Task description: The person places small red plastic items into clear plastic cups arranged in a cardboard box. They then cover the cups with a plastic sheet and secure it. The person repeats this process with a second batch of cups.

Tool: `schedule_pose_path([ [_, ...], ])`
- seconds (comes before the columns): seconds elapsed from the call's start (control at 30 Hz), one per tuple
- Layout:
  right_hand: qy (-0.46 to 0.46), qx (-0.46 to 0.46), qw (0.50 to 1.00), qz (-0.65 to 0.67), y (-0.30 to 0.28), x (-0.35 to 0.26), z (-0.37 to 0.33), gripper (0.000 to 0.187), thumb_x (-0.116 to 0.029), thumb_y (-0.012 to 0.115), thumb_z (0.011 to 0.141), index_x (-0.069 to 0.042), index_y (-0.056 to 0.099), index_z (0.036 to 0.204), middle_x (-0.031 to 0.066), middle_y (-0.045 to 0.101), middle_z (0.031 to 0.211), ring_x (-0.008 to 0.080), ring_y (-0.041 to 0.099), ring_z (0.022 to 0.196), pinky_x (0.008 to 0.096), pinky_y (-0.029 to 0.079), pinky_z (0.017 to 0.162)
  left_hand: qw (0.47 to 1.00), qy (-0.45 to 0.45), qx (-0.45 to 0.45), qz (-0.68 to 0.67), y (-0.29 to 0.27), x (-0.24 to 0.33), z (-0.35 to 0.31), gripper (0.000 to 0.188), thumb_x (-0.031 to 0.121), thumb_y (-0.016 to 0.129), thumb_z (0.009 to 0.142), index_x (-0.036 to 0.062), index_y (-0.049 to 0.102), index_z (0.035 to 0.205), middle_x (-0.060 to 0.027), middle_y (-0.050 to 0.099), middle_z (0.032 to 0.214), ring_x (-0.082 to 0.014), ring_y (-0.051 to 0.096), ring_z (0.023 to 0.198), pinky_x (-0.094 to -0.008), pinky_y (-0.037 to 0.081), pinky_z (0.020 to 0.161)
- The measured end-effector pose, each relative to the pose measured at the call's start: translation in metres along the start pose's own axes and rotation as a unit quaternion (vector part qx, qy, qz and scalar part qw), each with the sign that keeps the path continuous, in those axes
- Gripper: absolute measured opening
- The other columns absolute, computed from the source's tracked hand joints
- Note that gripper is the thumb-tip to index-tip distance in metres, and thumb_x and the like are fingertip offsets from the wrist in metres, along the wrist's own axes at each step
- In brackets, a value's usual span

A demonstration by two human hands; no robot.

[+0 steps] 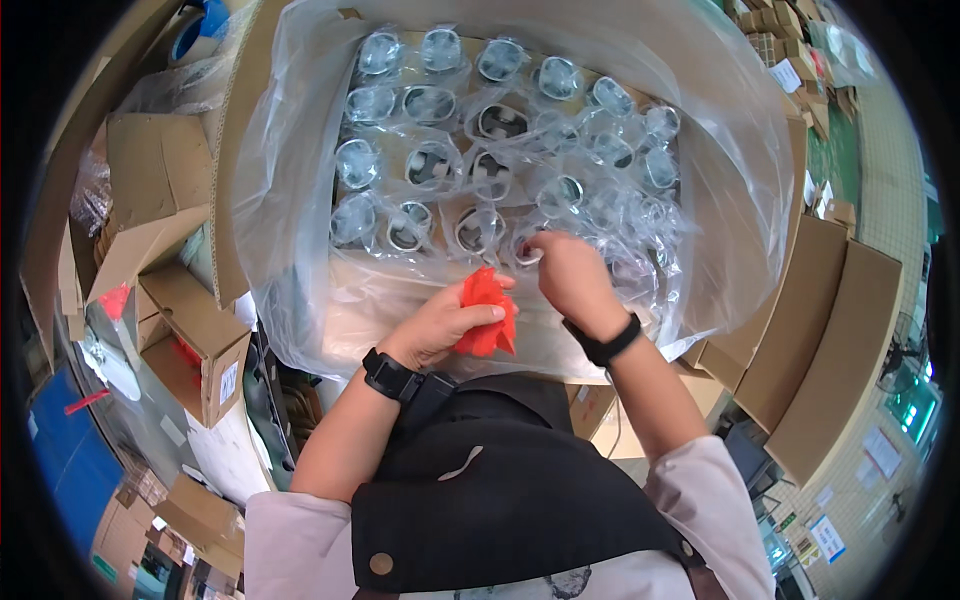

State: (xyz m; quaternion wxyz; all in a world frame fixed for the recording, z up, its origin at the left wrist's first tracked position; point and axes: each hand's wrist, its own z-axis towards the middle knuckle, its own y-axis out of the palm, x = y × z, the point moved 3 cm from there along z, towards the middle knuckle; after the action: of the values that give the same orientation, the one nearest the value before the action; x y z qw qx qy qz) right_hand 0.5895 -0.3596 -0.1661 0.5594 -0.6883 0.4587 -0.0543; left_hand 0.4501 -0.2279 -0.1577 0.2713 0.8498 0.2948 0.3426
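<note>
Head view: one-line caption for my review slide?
Left hand clutches crumpled red cloth; right hand reaches among clear-bagged round parts in plastic-lined cardboard box.

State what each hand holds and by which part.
Left hand: bunched red cloth, gripped at its left side. Right hand: fingertips pinch one clear plastic-wrapped round part; exact grip point hidden.

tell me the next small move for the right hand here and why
Probably lift out the bagged part that the right hand pinches at the near row of the lined box. The left hand already holds the red cloth beside it.

Black apron [500,490], pale sleeves [700,490], black wristbands [390,375]
</note>
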Motion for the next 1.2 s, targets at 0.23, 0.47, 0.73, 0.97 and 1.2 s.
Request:
schedule_pose_path([
  [0.23, 0.026, -0.04, 0.94, 0.338, -0.017, -0.033, -0.022, 0.042, -0.031, 0.08, 0.077, 0.002, 0.069, 0.1, 0.004, 0.061, 0.072, 0.0115, 0.053, 0.063, 0.0282, 0.044, 0.057, 0.996, 0.058, -0.025, 0.064, 0.004, 0.003, 0.0, 0.03, 0.018, 0.06, 0.096, 0.003, 0.056, 0.121, -0.0063, 0.066, 0.095, -0.0125, 0.065, 0.083, -0.0266, 0.053, 0.072],
  [0.47, 0.098, -0.068, 0.887, 0.446, -0.014, -0.034, -0.012, 0.021, -0.018, 0.078, 0.082, 0.0, 0.069, 0.09, 0.0027, 0.066, 0.077, 0.0088, 0.057, 0.061, 0.0249, 0.044, 0.051, 0.992, 0.053, 0.041, 0.105, -0.016, -0.002, -0.011, 0.032, 0.025, 0.055, 0.1, 0.0029, 0.058, 0.122, -0.0023, 0.067, 0.085, -0.0066, 0.06, 0.07, -0.0207, 0.047, 0.06],
  [0.73, -0.089, 0.034, 0.995, -0.021, -0.003, -0.068, 0.06, 0.013, -0.008, 0.062, 0.087, 0.0, 0.054, 0.094, 0.0178, 0.069, 0.078, 0.0288, 0.071, 0.076, 0.0372, 0.056, 0.06, 0.988, 0.072, 0.109, 0.083, -0.044, -0.004, -0.03, 0.034, 0.032, 0.052, 0.101, 0.0034, 0.058, 0.118, -0.0022, 0.062, 0.08, -0.0078, 0.058, 0.068, -0.0218, 0.047, 0.061],
  [0.97, -0.179, -0.068, 0.948, -0.256, 0.072, -0.054, 0.082, 0.011, -0.013, 0.06, 0.075, -0.008, 0.071, 0.074, 0.0118, 0.067, 0.09, 0.027, 0.066, 0.091, 0.0384, 0.057, 0.069, 0.997, 0.041, 0.058, 0.017, -0.054, -0.011, -0.042, 0.033, 0.024, 0.051, 0.1, 0.0039, 0.044, 0.126, -0.0072, 0.062, 0.091, -0.0118, 0.061, 0.074, -0.0262, 0.05, 0.066],
  [1.2, -0.23, 0.024, 0.95, -0.212, 0.067, -0.047, 0.071, 0.009, -0.013, 0.058, 0.076, -0.01, 0.065, 0.072, 0.0047, 0.064, 0.083, 0.0252, 0.062, 0.082, 0.0403, 0.05, 0.07, 0.996, 0.065, 0.025, -0.057, -0.059, -0.01, -0.049, 0.036, 0.025, 0.049, 0.101, 0.0014, 0.048, 0.129, -0.0086, 0.064, 0.1, -0.0113, 0.06, 0.071, -0.0249, 0.05, 0.06],
])
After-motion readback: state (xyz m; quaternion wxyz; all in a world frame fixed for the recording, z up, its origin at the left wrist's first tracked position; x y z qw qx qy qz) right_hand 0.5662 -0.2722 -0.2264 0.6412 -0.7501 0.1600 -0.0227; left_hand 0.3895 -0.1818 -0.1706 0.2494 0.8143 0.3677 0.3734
